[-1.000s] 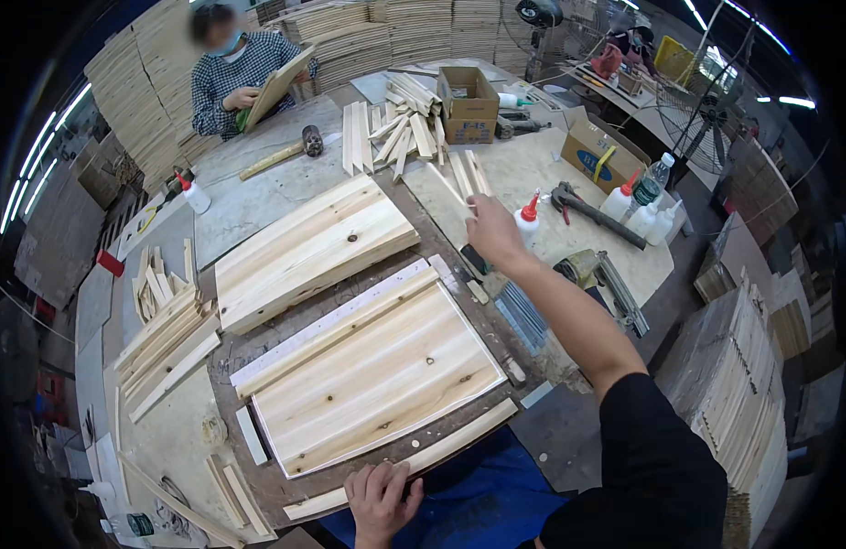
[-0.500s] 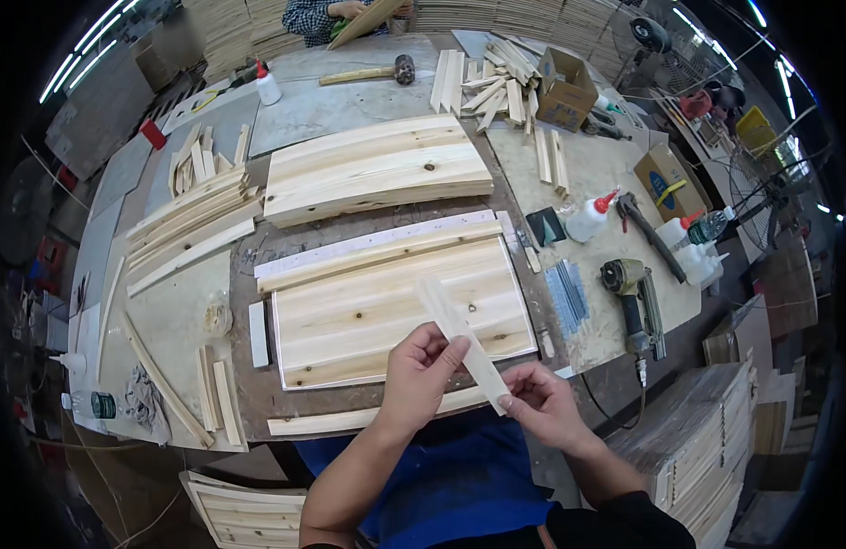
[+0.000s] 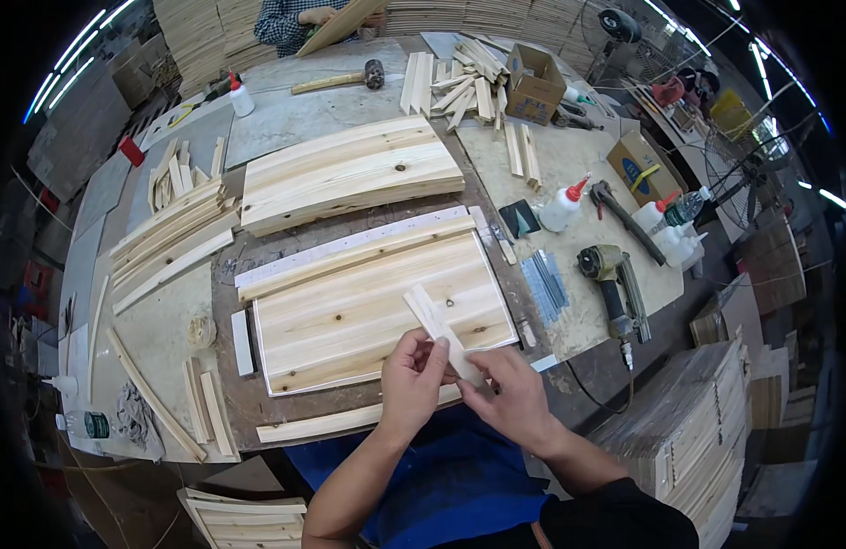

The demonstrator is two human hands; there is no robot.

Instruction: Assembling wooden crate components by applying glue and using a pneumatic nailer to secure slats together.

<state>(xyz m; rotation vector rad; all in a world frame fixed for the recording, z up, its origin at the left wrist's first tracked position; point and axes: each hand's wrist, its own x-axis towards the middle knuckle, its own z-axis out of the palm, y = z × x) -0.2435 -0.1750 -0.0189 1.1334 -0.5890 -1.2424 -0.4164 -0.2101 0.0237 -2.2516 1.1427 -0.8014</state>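
A short pale wooden strip is held at a slant between my two hands, above the near right part of a wooden panel. My left hand pinches the strip's left side with its thumb on top. At the lower end, my right hand has its fingers closed round the strip and hides that end. The panel lies flat with a thin white line along its edges. Along its far side lies a long wooden batten. Nearest me, another long strip rests at the table's edge, partly behind my hands.
Behind the panel stands a stack of wooden boards. To the right are a nail gun, staple strips, a glue bottle and a hammer. Loose strips lie left. Across the table, a person holds a board.
My right hand has slid up the strip toward my left hand, covering its lower end. The strip sits slightly lower against the panel. The whole view has shifted a little.
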